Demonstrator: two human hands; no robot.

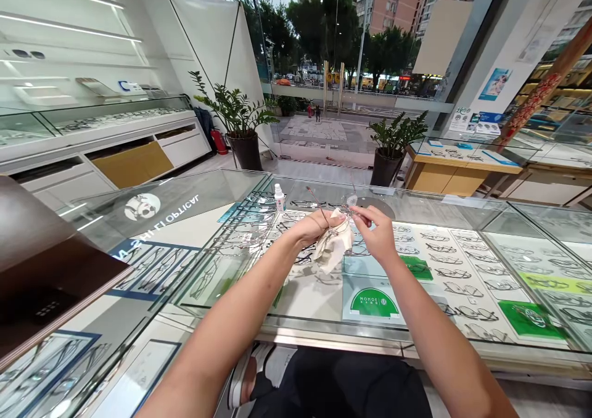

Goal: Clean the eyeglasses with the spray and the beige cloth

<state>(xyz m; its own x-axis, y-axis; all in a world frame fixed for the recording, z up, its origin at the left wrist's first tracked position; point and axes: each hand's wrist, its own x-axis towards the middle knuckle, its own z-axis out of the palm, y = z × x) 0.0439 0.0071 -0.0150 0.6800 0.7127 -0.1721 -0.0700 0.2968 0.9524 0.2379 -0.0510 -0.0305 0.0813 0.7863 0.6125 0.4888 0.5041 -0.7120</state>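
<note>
The left hand (321, 222) was partly closed, with the thumb and fingers pressed on a pale cloth (333, 248). The cloth hung below the fingers in loose folds. A pair of thin-framed eyeglasses (345, 211) was located between the two hands, above the near part of the glass counter (333, 331), with its upper edge against the cloth not clearly resolved. One thin temple projected to the far left, over the left hand.

The right hand (378, 232) was nearly closed. Its thumb and index finger were drawn together at the right end of the eyeglasses; the other fingers were curled.

A small white bottle (280, 198) stood upright on the counter, to the far left of the left hand. A round dark disc (382, 207) was positioned beyond the right hand and was partly covered by it.

Rows of display eyeglasses (453, 274) were arranged under the glass, on both sides of the forearms. A green semicircular sign (374, 303) was placed near the front edge, between the forearms. Two potted plants (245, 122) stood on the floor beyond the counter, one left and one right.
</note>
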